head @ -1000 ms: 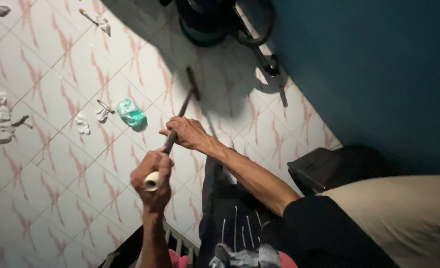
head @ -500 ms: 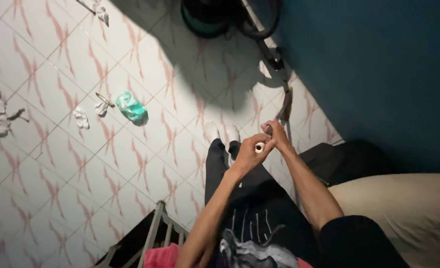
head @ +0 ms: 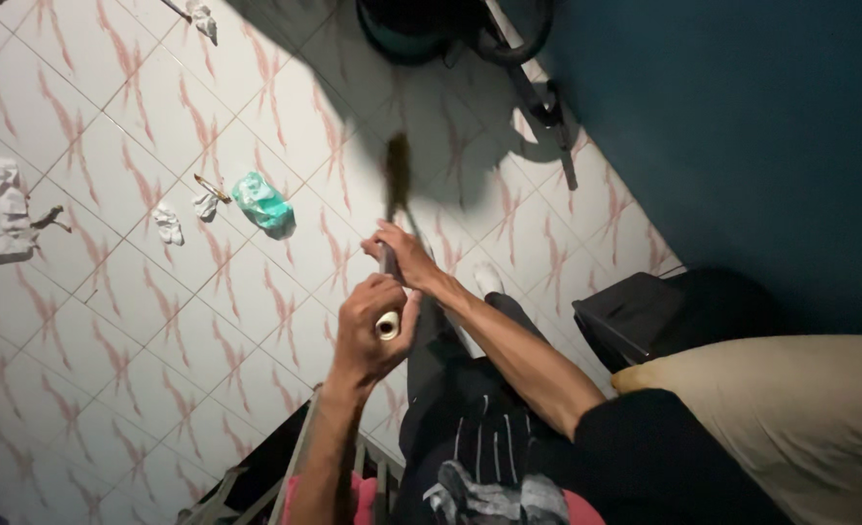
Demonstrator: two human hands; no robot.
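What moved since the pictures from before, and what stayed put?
Both hands, left hand and right hand, swung the stick back left from beside the blue wall, gripping throughout. The green wrapper and paper scraps stayed on the floor tiles.

We see a white tiled floor [head: 110,146] veined with pink streaks, and a crumpled teal-green plastic wrapper [head: 262,204] lying on it. To the right stands a dark teal wall [head: 742,126]; nearer lies a beige cushion [head: 791,408].
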